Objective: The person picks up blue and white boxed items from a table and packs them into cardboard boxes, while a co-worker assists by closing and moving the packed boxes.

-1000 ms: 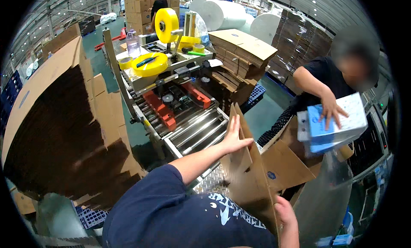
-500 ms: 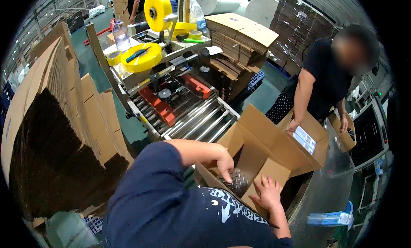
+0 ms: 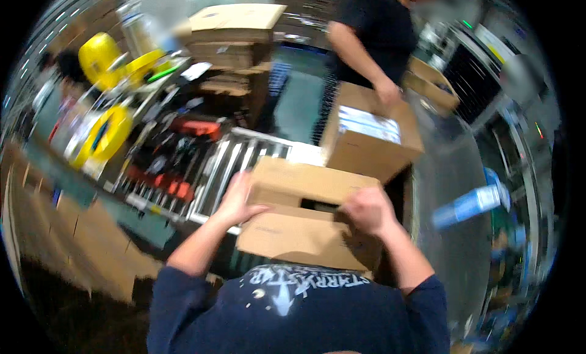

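Observation:
In front of me is a brown cardboard box (image 3: 293, 235), its long near and far flaps folded inward with a dark gap between them. My left hand (image 3: 238, 202) rests against the box's left end, fingers stretched and thumb spread over the near flap. At the right end, my right hand (image 3: 369, 208) is curled closed at the flap edges, somewhat blurred. What lies inside the box is hidden. Just beyond stands another cardboard box (image 3: 372, 155) with a white and blue label sheet (image 3: 369, 125); a co-worker's hand (image 3: 387, 91) reaches into it.
A roller conveyor (image 3: 235, 161) leads left to a taping machine with red guides (image 3: 195, 128) and yellow tape rolls (image 3: 110, 134). Flat cardboard stacks (image 3: 232, 33) stand behind. On the right is a dark curved surface (image 3: 448, 164) with a blue-white object (image 3: 467, 207).
My view has turned to the right. My hands have come out of the open box, its long flaps are now folded in, and my left hand has moved to its left end.

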A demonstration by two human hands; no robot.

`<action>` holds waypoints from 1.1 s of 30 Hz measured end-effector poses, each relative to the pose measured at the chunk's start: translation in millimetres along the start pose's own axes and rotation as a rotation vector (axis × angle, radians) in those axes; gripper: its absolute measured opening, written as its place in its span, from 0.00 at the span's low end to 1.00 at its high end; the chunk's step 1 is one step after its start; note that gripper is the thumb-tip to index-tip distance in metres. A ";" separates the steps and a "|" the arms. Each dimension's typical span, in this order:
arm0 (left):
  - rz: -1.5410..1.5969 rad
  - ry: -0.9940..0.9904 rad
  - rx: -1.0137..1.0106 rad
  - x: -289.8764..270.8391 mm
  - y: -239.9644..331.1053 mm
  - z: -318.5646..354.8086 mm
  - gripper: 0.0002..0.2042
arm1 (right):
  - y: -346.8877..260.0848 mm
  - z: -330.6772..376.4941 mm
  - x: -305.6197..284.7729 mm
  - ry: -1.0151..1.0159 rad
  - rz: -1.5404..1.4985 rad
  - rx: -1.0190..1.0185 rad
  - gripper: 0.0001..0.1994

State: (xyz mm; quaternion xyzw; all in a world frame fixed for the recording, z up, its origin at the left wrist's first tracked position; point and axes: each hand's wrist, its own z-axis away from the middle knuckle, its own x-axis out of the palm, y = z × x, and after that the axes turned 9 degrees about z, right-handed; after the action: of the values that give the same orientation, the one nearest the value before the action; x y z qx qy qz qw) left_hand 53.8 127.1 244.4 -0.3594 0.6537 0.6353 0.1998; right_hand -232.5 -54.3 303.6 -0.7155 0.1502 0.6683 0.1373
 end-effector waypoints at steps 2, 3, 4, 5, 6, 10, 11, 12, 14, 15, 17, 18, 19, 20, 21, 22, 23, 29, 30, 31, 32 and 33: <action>0.478 -0.100 -0.118 21.3 -21.8 32.8 0.36 | -0.1 49.3 38.1 -0.110 -0.101 0.119 0.25; 0.949 -0.367 -0.237 28.9 -14.9 44.7 0.37 | 10.2 66.5 44.6 -0.245 -0.005 0.228 0.29; 1.112 -0.451 -0.108 40.4 -15.8 53.5 0.37 | 31.4 81.2 52.0 -0.191 -0.007 0.438 0.29; 1.255 -0.732 -0.038 43.8 -32.6 53.4 0.32 | 55.8 95.9 59.2 -0.145 -0.009 0.634 0.29; 1.264 -0.641 -0.270 69.0 -50.0 57.8 0.31 | 93.3 109.0 70.4 -0.093 -0.132 0.747 0.29; 1.189 -0.492 -0.957 217.1 -116.0 85.6 0.25 | 174.7 175.6 111.0 0.328 -0.927 1.140 0.29; 1.152 -0.450 -1.106 233.9 -125.5 87.4 0.25 | 165.7 176.7 114.9 0.275 -0.827 1.141 0.29; 1.129 -0.309 -1.049 217.0 -118.4 87.7 0.22 | 142.0 166.4 102.1 0.068 -0.495 1.156 0.28; 1.356 -0.080 -0.748 175.3 -152.1 98.6 0.17 | 102.1 158.2 112.7 0.216 -0.748 1.124 0.25; 1.154 0.084 -0.797 110.5 -101.4 81.1 0.16 | 87.5 160.6 130.9 0.174 -0.891 1.018 0.23; 0.775 0.268 -0.373 20.5 -147.4 67.7 0.13 | 54.2 131.1 154.2 0.079 -1.363 1.056 0.24; 0.812 0.241 -0.314 -21.7 -130.0 53.9 0.11 | 24.9 107.5 118.9 0.113 -1.538 0.995 0.26; 0.862 0.203 -0.253 -61.2 -114.0 38.4 0.11 | -0.4 93.8 81.6 0.151 -1.707 0.933 0.29; 0.863 0.262 -0.154 -64.7 -80.8 21.5 0.13 | 2.4 90.4 94.7 0.210 -1.607 0.715 0.30; 0.986 0.260 -0.163 -57.6 -13.9 5.8 0.15 | 8.8 84.2 110.1 0.257 -1.498 0.495 0.31; 0.912 0.102 -0.147 -49.6 12.8 -2.6 0.17 | 5.5 71.5 86.5 0.269 -1.599 0.458 0.32; 0.701 -0.079 -0.071 -26.8 37.5 -11.3 0.17 | 0.5 62.1 54.4 0.279 -1.703 0.432 0.33; 0.056 -0.929 0.487 91.9 105.9 -50.0 0.20 | 62.6 108.1 8.6 0.183 -0.998 0.481 0.33; -0.129 -0.759 0.425 89.9 92.9 -50.5 0.20 | 81.9 129.6 13.3 0.108 -0.855 0.693 0.31; -0.285 -0.684 0.307 93.4 55.8 -50.7 0.21 | 91.0 148.2 2.8 0.089 -0.844 0.918 0.28; -0.318 -0.628 0.311 97.2 30.4 -41.9 0.22 | 100.0 167.3 -8.6 0.082 -0.846 1.144 0.25; -0.341 -0.586 0.337 108.3 6.5 -31.3 0.23 | 129.9 215.7 39.8 0.119 -0.487 1.176 0.24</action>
State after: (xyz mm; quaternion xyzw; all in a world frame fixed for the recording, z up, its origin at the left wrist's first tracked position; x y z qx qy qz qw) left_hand -16.4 72.7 174.6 -0.2281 0.5950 0.5524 0.5374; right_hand -479.2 -88.9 249.5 -0.5702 0.3321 0.3830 0.6464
